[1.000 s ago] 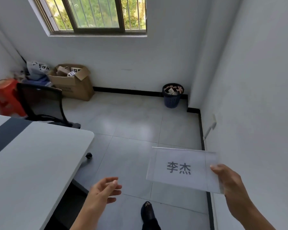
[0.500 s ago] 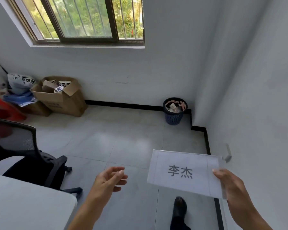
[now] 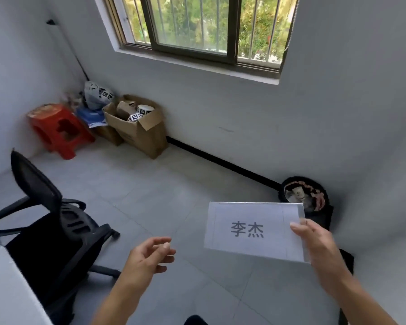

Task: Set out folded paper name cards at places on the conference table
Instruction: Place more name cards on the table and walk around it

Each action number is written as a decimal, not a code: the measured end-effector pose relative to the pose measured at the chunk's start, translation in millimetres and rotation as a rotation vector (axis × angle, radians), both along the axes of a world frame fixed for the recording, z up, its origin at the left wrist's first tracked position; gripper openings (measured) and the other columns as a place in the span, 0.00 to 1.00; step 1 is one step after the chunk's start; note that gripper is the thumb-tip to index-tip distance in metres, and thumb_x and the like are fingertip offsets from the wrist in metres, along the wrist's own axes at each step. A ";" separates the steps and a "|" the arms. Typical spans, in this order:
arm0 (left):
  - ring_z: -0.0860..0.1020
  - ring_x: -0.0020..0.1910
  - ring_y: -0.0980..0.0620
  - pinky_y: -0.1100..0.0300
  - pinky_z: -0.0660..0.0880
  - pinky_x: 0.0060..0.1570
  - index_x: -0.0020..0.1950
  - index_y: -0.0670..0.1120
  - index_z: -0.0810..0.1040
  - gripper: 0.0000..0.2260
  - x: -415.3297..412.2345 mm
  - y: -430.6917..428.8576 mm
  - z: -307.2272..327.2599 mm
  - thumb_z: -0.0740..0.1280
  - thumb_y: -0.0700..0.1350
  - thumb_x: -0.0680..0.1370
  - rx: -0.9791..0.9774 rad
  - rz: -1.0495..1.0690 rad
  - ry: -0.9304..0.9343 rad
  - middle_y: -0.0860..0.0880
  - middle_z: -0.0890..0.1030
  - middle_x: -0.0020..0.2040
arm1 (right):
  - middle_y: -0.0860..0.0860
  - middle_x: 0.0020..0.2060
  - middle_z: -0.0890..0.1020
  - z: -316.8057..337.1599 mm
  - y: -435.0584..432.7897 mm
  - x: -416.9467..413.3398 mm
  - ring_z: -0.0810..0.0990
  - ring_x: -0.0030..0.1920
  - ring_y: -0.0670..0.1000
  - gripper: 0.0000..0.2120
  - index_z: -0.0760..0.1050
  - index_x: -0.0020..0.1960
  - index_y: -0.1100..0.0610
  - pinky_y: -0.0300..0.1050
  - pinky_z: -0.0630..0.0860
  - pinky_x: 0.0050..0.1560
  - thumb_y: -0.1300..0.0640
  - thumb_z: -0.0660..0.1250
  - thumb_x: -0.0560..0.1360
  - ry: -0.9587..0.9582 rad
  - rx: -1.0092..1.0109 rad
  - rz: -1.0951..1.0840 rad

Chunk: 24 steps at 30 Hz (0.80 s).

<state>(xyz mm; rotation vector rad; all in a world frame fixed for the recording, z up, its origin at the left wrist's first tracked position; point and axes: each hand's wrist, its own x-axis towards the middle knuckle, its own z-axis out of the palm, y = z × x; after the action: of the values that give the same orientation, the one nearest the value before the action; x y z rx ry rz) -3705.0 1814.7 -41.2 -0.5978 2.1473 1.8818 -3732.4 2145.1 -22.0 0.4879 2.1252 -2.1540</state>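
Note:
A white paper name card (image 3: 253, 231) with two printed grey characters is held in the air at the lower right. My right hand (image 3: 314, 242) grips its right edge, thumb on the front face. My left hand (image 3: 150, 256) hovers to the card's left, fingers apart and loosely curled, holding nothing and not touching the card. Only a white corner of the conference table (image 3: 7, 292) shows at the lower left edge.
A black mesh office chair (image 3: 47, 221) stands by the table corner. In the far corner are a red plastic stool (image 3: 59, 130) and an open cardboard box (image 3: 138, 127). A dark waste basket (image 3: 307, 198) sits behind the card by the wall. Grey tiled floor lies between them.
The view has swung left: the chair, stool and box moved toward the centre, and the table slid to the lower left edge. The card stays in my right hand; my left hand stays empty.

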 end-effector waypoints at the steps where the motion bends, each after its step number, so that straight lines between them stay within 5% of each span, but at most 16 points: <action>1: 0.83 0.47 0.44 0.55 0.77 0.44 0.53 0.45 0.80 0.07 -9.4 -3.5 -2.5 0.64 0.42 0.78 0.003 0.040 -0.011 0.42 0.85 0.46 | 0.60 0.46 0.85 -2.2 -3.1 -22.9 0.84 0.47 0.62 0.08 0.80 0.48 0.60 0.60 0.76 0.53 0.57 0.67 0.73 0.000 0.012 0.029; 6: 0.83 0.46 0.44 0.55 0.76 0.43 0.52 0.45 0.80 0.06 -75.9 -36.6 -21.1 0.64 0.42 0.78 -0.007 0.221 -0.031 0.42 0.84 0.45 | 0.58 0.46 0.86 -18.9 -38.8 -129.9 0.83 0.50 0.63 0.08 0.81 0.49 0.60 0.64 0.73 0.58 0.59 0.64 0.75 -0.035 0.033 0.162; 13: 0.83 0.47 0.45 0.54 0.77 0.47 0.53 0.46 0.79 0.06 -216.0 -88.2 -9.8 0.64 0.43 0.78 0.024 0.270 0.024 0.42 0.85 0.47 | 0.65 0.44 0.84 -4.0 -109.4 -277.8 0.82 0.39 0.57 0.08 0.80 0.43 0.61 0.52 0.74 0.44 0.59 0.64 0.74 -0.012 -0.003 0.272; 19: 0.83 0.48 0.47 0.52 0.77 0.50 0.54 0.46 0.79 0.07 -305.2 -140.7 11.4 0.64 0.44 0.78 -0.001 0.336 0.065 0.45 0.85 0.47 | 0.67 0.44 0.82 12.5 -172.8 -386.2 0.81 0.38 0.58 0.23 0.76 0.46 0.67 0.52 0.73 0.41 0.47 0.69 0.64 -0.015 -0.015 0.386; 24: 0.83 0.48 0.45 0.49 0.77 0.51 0.52 0.47 0.80 0.06 -342.7 -187.5 -4.8 0.64 0.43 0.78 -0.010 0.539 0.008 0.45 0.85 0.45 | 0.64 0.41 0.83 -1.4 -235.3 -480.4 0.80 0.38 0.56 0.09 0.79 0.43 0.63 0.50 0.71 0.42 0.57 0.65 0.75 -0.041 0.011 0.547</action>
<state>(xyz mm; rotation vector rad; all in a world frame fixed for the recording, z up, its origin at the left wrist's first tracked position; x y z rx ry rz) -4047.7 1627.2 -46.0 -1.2777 2.1484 2.1165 -4212.8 1909.9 -23.4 -0.0533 1.9519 -1.8032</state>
